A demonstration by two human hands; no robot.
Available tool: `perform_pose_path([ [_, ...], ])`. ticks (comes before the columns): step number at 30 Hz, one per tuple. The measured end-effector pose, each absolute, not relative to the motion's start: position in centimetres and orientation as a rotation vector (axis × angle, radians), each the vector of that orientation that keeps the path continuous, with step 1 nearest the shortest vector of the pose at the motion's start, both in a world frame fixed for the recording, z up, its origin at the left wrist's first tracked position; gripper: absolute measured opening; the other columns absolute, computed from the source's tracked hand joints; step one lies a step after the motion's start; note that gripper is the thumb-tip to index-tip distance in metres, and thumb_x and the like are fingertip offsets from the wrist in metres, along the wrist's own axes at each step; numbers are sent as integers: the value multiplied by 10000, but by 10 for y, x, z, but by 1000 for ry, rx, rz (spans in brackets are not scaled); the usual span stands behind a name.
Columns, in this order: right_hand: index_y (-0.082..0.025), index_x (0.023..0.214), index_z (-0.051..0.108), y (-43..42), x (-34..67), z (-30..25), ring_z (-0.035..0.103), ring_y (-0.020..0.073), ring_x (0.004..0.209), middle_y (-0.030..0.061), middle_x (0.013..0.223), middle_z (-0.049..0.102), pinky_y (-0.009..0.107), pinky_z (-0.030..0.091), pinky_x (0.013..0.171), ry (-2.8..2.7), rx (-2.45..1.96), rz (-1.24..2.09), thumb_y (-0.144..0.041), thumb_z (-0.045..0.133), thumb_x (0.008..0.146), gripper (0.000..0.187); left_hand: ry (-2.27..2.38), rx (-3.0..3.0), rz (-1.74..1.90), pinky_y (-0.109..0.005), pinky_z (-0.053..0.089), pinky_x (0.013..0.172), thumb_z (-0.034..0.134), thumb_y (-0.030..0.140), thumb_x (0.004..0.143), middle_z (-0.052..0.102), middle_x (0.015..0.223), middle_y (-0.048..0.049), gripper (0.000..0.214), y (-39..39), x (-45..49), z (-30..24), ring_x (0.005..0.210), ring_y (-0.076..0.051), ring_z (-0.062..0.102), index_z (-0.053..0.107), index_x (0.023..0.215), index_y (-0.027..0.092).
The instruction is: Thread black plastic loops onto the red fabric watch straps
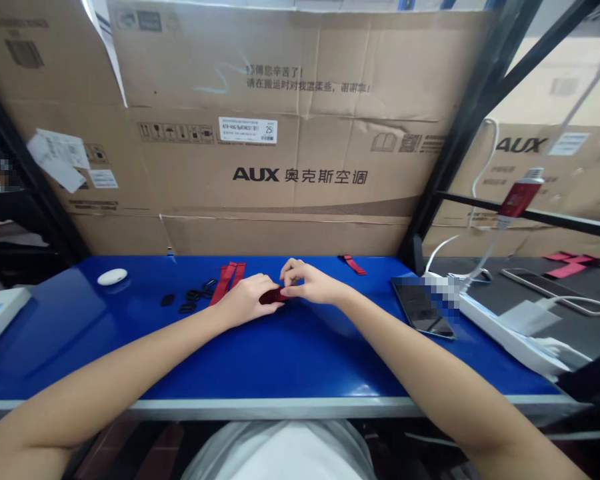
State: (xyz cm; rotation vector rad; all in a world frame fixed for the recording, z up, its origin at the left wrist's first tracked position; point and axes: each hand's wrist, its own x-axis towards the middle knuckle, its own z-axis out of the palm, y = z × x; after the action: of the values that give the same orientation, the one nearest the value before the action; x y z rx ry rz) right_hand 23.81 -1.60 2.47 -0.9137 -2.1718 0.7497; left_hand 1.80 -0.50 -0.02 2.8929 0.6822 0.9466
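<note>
Over the middle of the blue table, my left hand (253,299) is closed on a dark red strap (271,296), which is folded or looped. My right hand (307,283) pinches the same strap at its right end, thumb and fingers together. Much of the strap is hidden behind my fingers. Just left of my left hand lie several red straps (225,281), partly covered by that hand. Further left are several small black plastic buckles (193,295). Another red strap (354,265) with a black end lies behind my right hand.
A phone (423,308) lies to the right, beside a white power strip (505,337) with cables. A white round object (113,277) and a white box (3,317) are at the left. Tall cardboard (190,180) stands behind the blue table (280,363), between dark metal posts.
</note>
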Motion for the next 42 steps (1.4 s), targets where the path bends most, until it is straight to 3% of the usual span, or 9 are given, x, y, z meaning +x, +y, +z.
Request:
perform_pose_path([
  [9, -161, 578, 590, -11, 244, 18, 477, 119, 701, -5, 792, 533, 272, 383, 695, -1743, -662, 1382, -259, 735, 629, 182, 708, 2702, 1026, -289, 503, 799, 693, 372, 790, 700, 913, -53, 262, -13, 19, 6, 830, -177, 649, 684, 968, 179],
  [14, -172, 651, 577, -12, 248, 21, 497, 120, 667, -2, 732, 547, 253, 399, 641, -1554, -663, 1432, -345, 736, 668, 235, 820, 2582, 977, -293, 506, 789, 699, 369, 776, 703, 892, -51, 246, -10, 16, 4, 815, -183, 649, 675, 914, 166],
  [20, -183, 752, 597, -22, 230, 24, 621, 157, 720, 15, 723, 651, 302, 476, 736, -1549, -614, 1408, -396, 773, 684, 284, 776, 2491, 891, -368, 463, 908, 529, 385, 902, 626, 1097, -92, 309, -17, 27, 3, 998, -216, 582, 562, 1132, 180],
  [23, -180, 767, 610, -27, 225, 31, 632, 154, 694, 20, 727, 664, 299, 487, 704, -1534, -574, 1381, -399, 773, 696, 282, 724, 2402, 790, -340, 480, 823, 397, 387, 964, 616, 957, -68, 261, -27, 30, 5, 846, -178, 578, 524, 1052, 177],
  [26, -195, 735, 568, -30, 234, 45, 560, 109, 570, -13, 689, 621, 265, 462, 605, -1408, -550, 1305, -373, 778, 694, 278, 712, 2298, 607, -294, 465, 696, 331, 403, 983, 568, 772, -8, 268, -34, 26, 9, 668, -137, 538, 485, 925, 190],
  [32, -233, 699, 464, -25, 264, 63, 382, 88, 451, -80, 496, 363, 223, 366, 478, -1156, -550, 1208, -371, 701, 778, 285, 709, 2170, 459, -263, 399, 634, 346, 470, 970, 470, 659, 35, 320, -26, 13, 8, 618, -121, 461, 480, 876, 195],
  [36, -198, 658, 486, -18, 244, 38, 440, 70, 450, -70, 510, 460, 207, 367, 457, -1180, -702, 1399, -335, 789, 680, 333, 682, 1982, 568, -244, 338, 528, 331, 524, 960, 440, 687, 35, 389, -17, 18, 7, 554, -98, 418, 511, 932, 180],
  [42, -159, 704, 572, -14, 208, 8, 585, 115, 494, 1, 569, 624, 248, 490, 519, -1293, -817, 1442, -360, 834, 605, 344, 727, 1874, 606, -213, 256, 454, 420, 567, 909, 394, 637, 48, 411, -13, 23, 4, 490, -72, 341, 420, 751, 187],
])
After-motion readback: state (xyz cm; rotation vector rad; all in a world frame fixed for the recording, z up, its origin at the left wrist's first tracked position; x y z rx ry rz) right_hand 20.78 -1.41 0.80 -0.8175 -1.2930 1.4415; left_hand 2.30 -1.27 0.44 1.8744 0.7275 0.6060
